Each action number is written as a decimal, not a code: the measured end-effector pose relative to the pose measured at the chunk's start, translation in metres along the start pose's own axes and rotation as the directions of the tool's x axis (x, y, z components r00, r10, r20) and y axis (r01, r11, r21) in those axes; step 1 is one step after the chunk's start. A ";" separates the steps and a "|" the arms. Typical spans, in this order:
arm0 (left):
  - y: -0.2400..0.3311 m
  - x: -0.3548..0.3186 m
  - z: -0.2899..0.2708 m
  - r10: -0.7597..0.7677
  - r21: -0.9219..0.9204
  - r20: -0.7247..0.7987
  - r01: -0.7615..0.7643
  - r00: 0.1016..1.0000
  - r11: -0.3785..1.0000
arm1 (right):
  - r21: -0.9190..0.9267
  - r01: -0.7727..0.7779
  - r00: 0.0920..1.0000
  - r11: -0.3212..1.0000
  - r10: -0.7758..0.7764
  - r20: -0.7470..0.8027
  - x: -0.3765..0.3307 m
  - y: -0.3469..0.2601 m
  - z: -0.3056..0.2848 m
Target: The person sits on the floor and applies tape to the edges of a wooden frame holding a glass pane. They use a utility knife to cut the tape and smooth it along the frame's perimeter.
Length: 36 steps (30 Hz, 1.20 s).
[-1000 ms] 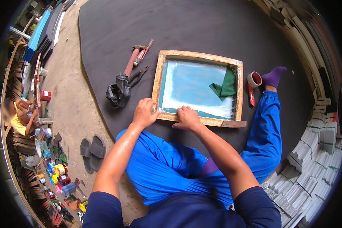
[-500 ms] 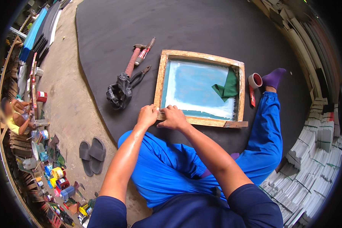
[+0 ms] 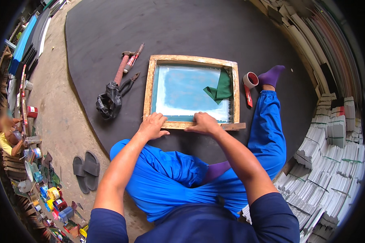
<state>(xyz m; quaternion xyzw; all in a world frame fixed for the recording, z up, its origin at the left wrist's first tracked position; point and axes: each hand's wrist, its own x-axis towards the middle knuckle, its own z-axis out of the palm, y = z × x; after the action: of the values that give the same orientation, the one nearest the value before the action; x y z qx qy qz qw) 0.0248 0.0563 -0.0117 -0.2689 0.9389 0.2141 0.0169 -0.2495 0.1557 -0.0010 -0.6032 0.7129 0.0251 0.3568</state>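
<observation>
Wooden screen frame (image 3: pixel 150 87) pressed at its near rail.
Left hand (image 3: pixel 152 126) and right hand (image 3: pixel 202 123) are laid flat, fingers together; the mesh (image 3: pixel 182 93) could be torn if pressure slips inward.

head cam | looks steeply down, fisheye | close over wooden frame (image 3: pixel 192 92) | single view
</observation>
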 end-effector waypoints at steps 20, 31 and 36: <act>0.002 0.027 -0.006 -0.157 0.207 0.206 0.113 0.966 0.972 | -0.238 -0.054 0.989 0.970 0.018 -0.149 -0.046 0.101 0.003; 0.004 0.007 -0.018 -0.146 -0.190 -0.058 0.133 0.988 0.973 | -0.145 0.111 0.970 0.983 -0.139 -0.200 0.003 -0.029 0.033; -0.033 -0.015 -0.016 -0.674 -0.419 -0.279 0.545 0.684 0.727 | -0.092 0.177 0.952 0.980 -0.194 -0.237 0.032 -0.088 0.051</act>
<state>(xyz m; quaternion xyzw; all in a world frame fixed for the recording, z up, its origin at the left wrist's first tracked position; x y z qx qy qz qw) 0.0563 0.0323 -0.0081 -0.6070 0.7300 0.2748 -0.1519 -0.1485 0.1290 -0.0219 -0.6780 0.6904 -0.0583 0.2457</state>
